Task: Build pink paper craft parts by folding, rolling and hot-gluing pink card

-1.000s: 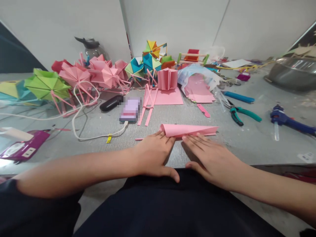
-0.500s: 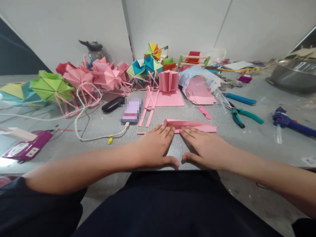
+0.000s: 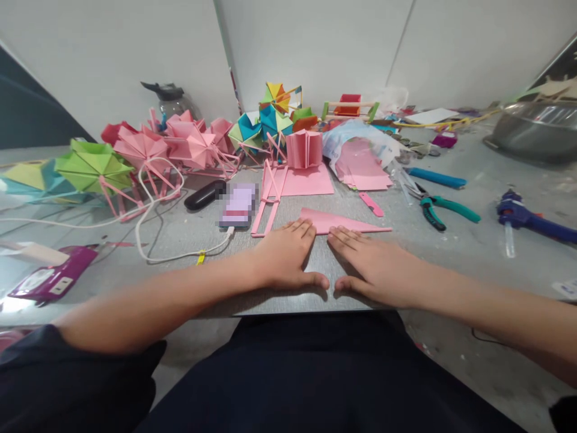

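Note:
A rolled pink paper (image 3: 342, 222) lies flat on the grey table (image 3: 451, 258), tapering to a point on the right. My left hand (image 3: 288, 258) lies palm down with its fingertips on the paper's left end. My right hand (image 3: 369, 264) lies palm down beside it, fingertips against the paper's near edge. The fingers of both hands are spread flat and my thumbs almost meet near the table's front edge.
Behind are pink strips (image 3: 268, 201), a pink sheet (image 3: 306, 179), a phone (image 3: 238, 205) on a white cable (image 3: 153, 207), and folded paper models (image 3: 148, 147). Green pliers (image 3: 444, 210), a blue tool (image 3: 527, 221) and a metal bowl (image 3: 536, 135) are at the right.
Both hands have slid forward, rolling the pink paper away from me. It has gone from a fat open cone to a flat narrow wedge.

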The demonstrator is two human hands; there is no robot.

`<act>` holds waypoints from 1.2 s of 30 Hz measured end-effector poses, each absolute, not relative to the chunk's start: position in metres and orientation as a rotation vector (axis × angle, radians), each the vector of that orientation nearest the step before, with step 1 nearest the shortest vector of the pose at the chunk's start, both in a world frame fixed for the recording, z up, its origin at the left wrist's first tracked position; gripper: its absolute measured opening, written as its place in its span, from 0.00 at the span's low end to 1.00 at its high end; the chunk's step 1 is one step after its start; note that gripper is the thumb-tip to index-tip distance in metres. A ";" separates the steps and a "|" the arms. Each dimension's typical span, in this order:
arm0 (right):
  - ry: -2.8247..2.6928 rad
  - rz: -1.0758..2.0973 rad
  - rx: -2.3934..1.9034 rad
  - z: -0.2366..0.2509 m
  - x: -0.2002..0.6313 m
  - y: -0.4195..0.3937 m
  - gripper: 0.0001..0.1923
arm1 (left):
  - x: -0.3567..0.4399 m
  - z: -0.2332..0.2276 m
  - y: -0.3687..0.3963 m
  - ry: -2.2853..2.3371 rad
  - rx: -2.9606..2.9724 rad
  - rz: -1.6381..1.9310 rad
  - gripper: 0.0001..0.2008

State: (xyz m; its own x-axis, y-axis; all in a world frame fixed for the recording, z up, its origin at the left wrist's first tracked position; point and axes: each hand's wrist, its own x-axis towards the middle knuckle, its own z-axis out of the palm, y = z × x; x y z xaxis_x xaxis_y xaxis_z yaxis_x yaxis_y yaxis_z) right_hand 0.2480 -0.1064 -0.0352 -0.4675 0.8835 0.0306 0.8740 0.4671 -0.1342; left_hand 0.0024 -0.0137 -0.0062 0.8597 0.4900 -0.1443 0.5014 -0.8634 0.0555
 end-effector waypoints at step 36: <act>-2.502 -0.194 -1.553 -0.026 0.285 -0.031 0.16 | 0.007 -0.004 -0.003 0.965 2.919 0.004 0.48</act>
State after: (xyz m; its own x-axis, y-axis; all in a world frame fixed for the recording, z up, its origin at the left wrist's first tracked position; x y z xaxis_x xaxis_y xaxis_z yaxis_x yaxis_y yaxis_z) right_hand 0.2853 -0.0310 -0.0265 -0.4329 0.8718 0.2293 0.8967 0.4425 0.0104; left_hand 0.0068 -0.0031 -0.0041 0.8033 0.5953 -0.0185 0.5951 -0.8011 0.0647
